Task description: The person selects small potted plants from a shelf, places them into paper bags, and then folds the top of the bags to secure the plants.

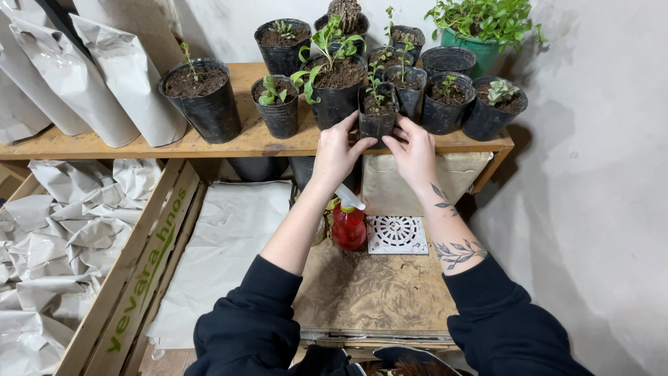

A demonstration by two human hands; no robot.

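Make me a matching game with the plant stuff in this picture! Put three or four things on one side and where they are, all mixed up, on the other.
Things:
1. small black pot
2. red spray bottle
3. green pot
4. white bags

Places:
A. back right corner of the shelf
B. leaning at the left end of the shelf
C. between the left hand and right hand
D. below the shelf, beside a white grate

Pairs: 1-C, 2-D, 3-A, 4-B
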